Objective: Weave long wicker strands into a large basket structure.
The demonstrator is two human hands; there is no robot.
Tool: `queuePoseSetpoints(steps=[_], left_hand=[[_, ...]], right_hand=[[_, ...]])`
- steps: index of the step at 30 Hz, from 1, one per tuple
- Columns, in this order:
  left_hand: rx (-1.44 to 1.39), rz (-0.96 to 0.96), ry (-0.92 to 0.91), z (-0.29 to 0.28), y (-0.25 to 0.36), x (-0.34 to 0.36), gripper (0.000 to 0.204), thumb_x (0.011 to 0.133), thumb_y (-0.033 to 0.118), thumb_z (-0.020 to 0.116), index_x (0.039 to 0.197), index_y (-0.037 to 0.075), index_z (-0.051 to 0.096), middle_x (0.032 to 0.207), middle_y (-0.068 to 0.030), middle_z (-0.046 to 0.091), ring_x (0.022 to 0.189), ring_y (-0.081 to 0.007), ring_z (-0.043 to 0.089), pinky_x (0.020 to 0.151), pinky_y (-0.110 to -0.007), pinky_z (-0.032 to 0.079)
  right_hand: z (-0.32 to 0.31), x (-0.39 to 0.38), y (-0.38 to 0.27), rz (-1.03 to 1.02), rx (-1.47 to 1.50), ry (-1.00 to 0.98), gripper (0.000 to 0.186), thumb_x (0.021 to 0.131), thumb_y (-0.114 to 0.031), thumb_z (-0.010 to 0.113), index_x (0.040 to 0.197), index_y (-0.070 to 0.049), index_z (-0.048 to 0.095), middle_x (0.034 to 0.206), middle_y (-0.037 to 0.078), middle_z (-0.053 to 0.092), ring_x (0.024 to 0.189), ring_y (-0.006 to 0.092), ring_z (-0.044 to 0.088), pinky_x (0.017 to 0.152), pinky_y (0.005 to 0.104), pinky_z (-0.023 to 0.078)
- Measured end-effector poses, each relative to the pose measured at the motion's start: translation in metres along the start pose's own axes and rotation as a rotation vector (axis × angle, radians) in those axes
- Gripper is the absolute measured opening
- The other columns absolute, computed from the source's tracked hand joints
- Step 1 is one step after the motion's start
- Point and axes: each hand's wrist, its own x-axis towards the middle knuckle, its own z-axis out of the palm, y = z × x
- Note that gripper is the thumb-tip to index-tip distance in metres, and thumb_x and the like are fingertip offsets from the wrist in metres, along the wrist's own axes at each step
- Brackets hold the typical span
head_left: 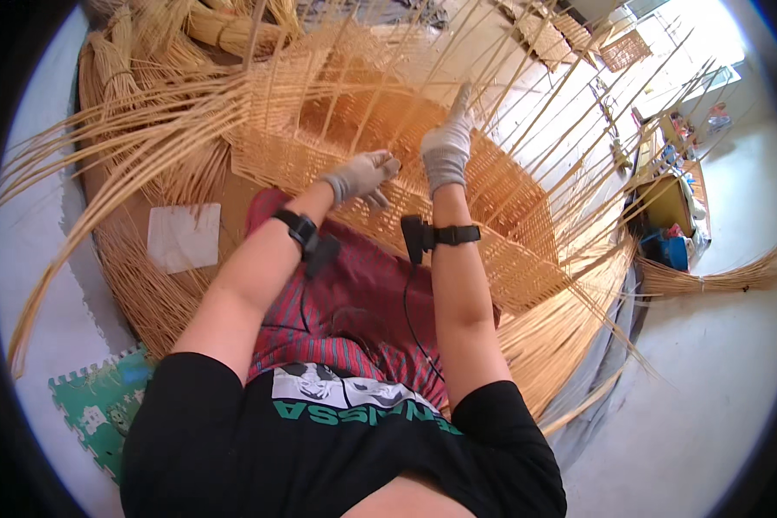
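Observation:
A large woven cane basket point(509, 246) with many long upright strands lies across a red striped cloth point(354, 293) over my lap. My left hand point(363, 180), in a light gray knit glove, is bent at the basket's near wall, its upper fingers curled on something I cannot make out. My right hand point(445, 147), gloved alike, is raised over the basket's interior, fingers stretched upward among the upright strands; whether it touches one is unclear. A black band with a small device is strapped on each forearm.
Cane bundles point(224, 34) and loose strands point(147, 293) lie at the left. A white square sheet point(184, 237) is beside them, and a green foam mat point(91, 406) at lower left. Cluttered shelving point(678, 211) and another cane bundle point(708, 276) are at the right.

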Motion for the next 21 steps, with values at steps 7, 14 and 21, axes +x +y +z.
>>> queuePoseSetpoints(steps=[7,14,21], left_hand=[[0.201,-0.076,0.045,0.002,0.012,0.004,0.031,0.093,0.029,0.075,0.106,0.005,0.061,0.091,-0.0087,0.068,0.057,-0.0184,0.069,0.048,-0.033,0.059],[0.109,-0.056,0.265,0.025,0.014,0.003,0.053,0.079,0.046,0.087,0.098,0.005,0.059,0.075,-0.0068,0.066,0.05,-0.0146,0.061,0.04,-0.031,0.049],[0.078,-0.003,0.512,0.036,0.011,-0.001,0.051,0.084,0.047,0.081,0.106,0.006,0.062,0.103,-0.0166,0.07,0.076,-0.0266,0.071,0.07,-0.035,0.056]], right_hand=[[-0.047,-0.138,0.075,0.396,0.866,0.087,0.025,0.107,-0.013,0.049,0.131,-0.011,0.043,0.113,0.015,0.067,0.104,0.0266,0.07,0.071,0.0304,0.06],[-0.036,-0.165,0.072,0.454,1.123,0.253,0.013,0.107,-0.015,0.05,0.118,-0.009,0.053,0.103,0.012,0.07,0.098,0.0229,0.072,0.062,0.0293,0.061],[-0.06,-0.18,0.097,0.553,1.001,0.19,0.01,0.101,-0.008,0.062,0.111,-0.01,0.06,0.099,0.007,0.07,0.084,0.013,0.068,0.057,0.0229,0.05]])
